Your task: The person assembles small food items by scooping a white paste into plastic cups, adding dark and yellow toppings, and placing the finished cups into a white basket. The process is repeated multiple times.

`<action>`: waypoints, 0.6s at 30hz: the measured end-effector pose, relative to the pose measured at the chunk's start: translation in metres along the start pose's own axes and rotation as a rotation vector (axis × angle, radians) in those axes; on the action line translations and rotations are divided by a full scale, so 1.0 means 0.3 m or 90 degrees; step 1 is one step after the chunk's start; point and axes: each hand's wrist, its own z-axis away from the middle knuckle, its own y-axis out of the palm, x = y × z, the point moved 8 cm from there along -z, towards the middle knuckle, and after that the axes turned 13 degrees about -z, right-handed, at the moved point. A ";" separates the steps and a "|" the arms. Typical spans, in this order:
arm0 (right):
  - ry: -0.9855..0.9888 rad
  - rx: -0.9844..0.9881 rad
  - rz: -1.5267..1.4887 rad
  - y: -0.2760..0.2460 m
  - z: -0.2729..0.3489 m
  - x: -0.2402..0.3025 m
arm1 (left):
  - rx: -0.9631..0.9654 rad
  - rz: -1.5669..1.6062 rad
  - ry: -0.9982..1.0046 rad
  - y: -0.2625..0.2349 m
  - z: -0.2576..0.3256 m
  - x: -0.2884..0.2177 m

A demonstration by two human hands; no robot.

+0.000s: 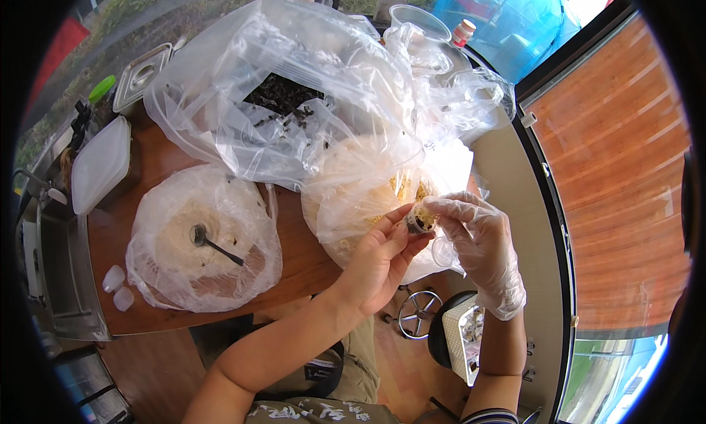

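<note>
My bare left hand (379, 258) grips a small clear cup (413, 224) between thumb and fingers. Dark bits and pale yellow flakes show inside it. My right hand (482, 236), in a clear plastic glove, has its fingertips pinched together at the cup's rim; what they hold is too small to make out. Just behind both hands lies an open plastic bag of yellow flakes (407, 186). Another small clear cup (443, 253) sits below the gloved fingers. To the left, a black spoon (213, 243) rests in a plastic bag of pale powder (193, 236).
A large clear bag (213, 78) of dark dried leaves (283, 99) covers the table's back. Two small clear cups (114, 278) lie near the left edge, beside a metal sink (70, 277). A lidded box (101, 163) stands farther back. Below right are a stool (441, 328) and a white tray (465, 339).
</note>
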 end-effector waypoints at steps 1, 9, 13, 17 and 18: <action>-0.017 0.007 0.008 0.003 -0.001 0.012 | 0.014 0.004 0.005 0.001 0.000 0.000; -0.025 -0.035 -0.023 -0.007 0.002 0.013 | 0.062 0.038 -0.001 0.006 0.004 0.002; -0.066 -0.044 -0.077 -0.059 -0.001 0.004 | 0.068 0.052 0.005 0.013 0.012 -0.013; -0.020 -0.029 -0.243 -0.076 0.005 -0.041 | 0.070 0.067 0.000 0.015 0.022 -0.023; 0.025 -0.014 -0.233 -0.068 0.010 -0.060 | 0.069 0.070 0.001 0.014 0.023 -0.025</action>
